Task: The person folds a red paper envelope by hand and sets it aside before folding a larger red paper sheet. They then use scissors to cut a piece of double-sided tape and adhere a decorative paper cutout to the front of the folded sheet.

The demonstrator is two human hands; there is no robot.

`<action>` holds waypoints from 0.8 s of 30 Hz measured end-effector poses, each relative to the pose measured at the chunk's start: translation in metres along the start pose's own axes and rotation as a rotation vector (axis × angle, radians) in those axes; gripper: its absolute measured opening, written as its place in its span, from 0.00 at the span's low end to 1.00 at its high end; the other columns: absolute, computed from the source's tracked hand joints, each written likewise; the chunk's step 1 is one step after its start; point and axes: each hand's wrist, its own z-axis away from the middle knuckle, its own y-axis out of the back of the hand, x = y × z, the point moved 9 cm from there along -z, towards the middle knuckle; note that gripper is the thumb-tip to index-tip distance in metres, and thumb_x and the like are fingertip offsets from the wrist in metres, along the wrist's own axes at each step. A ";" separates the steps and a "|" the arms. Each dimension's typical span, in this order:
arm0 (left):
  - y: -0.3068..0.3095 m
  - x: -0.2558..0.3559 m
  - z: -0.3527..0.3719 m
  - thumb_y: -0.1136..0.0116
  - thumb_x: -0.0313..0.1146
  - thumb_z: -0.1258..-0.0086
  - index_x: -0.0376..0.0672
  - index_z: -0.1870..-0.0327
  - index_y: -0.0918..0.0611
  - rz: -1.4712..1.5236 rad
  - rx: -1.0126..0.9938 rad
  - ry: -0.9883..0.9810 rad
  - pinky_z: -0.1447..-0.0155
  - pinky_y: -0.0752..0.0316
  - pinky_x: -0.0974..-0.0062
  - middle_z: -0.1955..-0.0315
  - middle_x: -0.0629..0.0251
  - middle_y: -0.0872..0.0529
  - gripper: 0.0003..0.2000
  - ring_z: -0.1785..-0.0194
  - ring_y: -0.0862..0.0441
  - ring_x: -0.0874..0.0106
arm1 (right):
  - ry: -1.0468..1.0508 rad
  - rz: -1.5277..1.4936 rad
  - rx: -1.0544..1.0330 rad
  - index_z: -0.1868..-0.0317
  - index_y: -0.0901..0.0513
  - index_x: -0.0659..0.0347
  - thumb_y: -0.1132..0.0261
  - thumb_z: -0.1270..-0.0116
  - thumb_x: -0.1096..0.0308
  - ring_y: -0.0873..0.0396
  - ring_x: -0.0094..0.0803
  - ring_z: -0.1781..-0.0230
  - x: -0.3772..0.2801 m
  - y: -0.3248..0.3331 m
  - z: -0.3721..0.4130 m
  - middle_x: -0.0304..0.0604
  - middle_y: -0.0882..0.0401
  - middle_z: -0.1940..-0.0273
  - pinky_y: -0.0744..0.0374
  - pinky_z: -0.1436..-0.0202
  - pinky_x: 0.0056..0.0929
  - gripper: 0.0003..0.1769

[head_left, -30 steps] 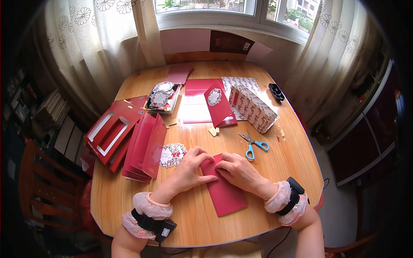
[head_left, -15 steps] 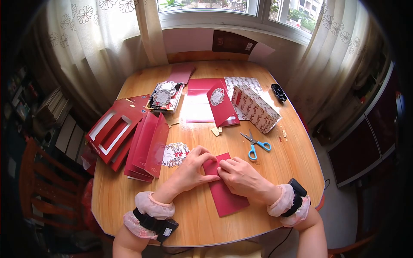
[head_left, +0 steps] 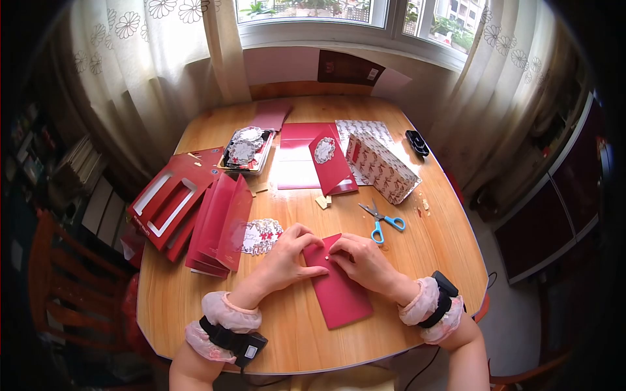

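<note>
A red folded card (head_left: pixel 341 298) lies tilted on the table in front of me. My left hand (head_left: pixel 292 258) rests over its upper left side, with thumb and fingers apart and their tips on the card. Over the upper right edge, my right hand (head_left: pixel 368 262) has its fingers curled together, and whatever they may hold is hidden. By these fingertips, a tiny white square piece (head_left: pixel 327 257) shows on the card. Left of my left hand lies a white die-cut label (head_left: pixel 262 236) with red bows. Blue-handled scissors (head_left: pixel 383 221) lie open beyond my right hand.
Red folded cards (head_left: pixel 218 225) stand at the left beside a red box with cutouts (head_left: pixel 147 210). Farther back are a tray of labels (head_left: pixel 246 148), a red card with a label (head_left: pixel 336 171), a patterned box (head_left: pixel 385 171) and a black object (head_left: pixel 417 143).
My right hand's fingers have shifted slightly up and away from the card's middle, uncovering the tiny white piece. My left hand stays about where it was; the whole view shifts slightly.
</note>
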 end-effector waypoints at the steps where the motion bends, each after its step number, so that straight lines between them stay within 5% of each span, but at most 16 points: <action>1: 0.000 0.001 0.000 0.21 0.39 0.47 0.41 0.51 0.18 0.002 -0.005 -0.002 0.50 0.23 0.71 0.54 0.61 0.23 0.24 0.51 0.22 0.65 | 0.001 0.001 -0.002 0.62 0.20 0.65 0.33 0.40 0.79 0.19 0.46 0.61 -0.001 0.000 -0.001 0.48 0.20 0.62 0.20 0.60 0.35 0.06; 12: -0.001 -0.001 -0.001 0.22 0.40 0.48 0.40 0.53 0.18 0.033 -0.007 0.029 0.43 0.26 0.66 0.55 0.58 0.23 0.23 0.48 0.23 0.60 | 0.242 0.360 -0.090 0.63 0.22 0.62 0.38 0.37 0.73 0.23 0.39 0.61 -0.020 -0.018 0.000 0.42 0.24 0.61 0.25 0.57 0.33 0.03; 24: -0.002 0.000 -0.001 0.22 0.39 0.48 0.41 0.53 0.18 0.036 -0.021 0.038 0.42 0.26 0.67 0.55 0.58 0.23 0.23 0.48 0.23 0.60 | 0.074 0.320 -0.013 0.62 0.25 0.64 0.39 0.37 0.76 0.23 0.45 0.61 -0.008 -0.014 -0.005 0.49 0.24 0.62 0.25 0.58 0.38 0.05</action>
